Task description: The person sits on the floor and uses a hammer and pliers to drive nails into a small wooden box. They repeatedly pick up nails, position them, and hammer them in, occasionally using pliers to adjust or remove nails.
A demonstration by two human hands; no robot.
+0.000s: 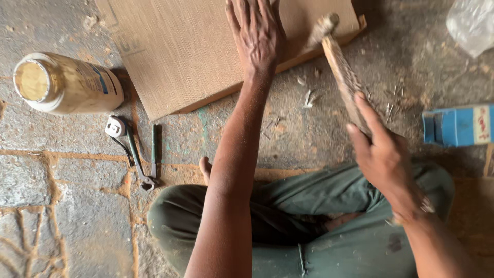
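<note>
Fingers (246,15) of my left hand (259,38) are lying spread and flat, pressing the wooden board (180,51) on the stone floor (77,206), while my right hand (386,159) is gripping the hammer (342,69) handle, head hovering over the board's right edge.

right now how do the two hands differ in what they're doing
The left hand lies flat, palm down, on the wooden board; the right hand is curled around the handle of a hammer. The left hand's fingers are stretched out straight along the board, the right hand's wrapped round the handle with one pointing along it. The left arm reaches far forward, the right hand stays near the knee. Both are bare.
</note>
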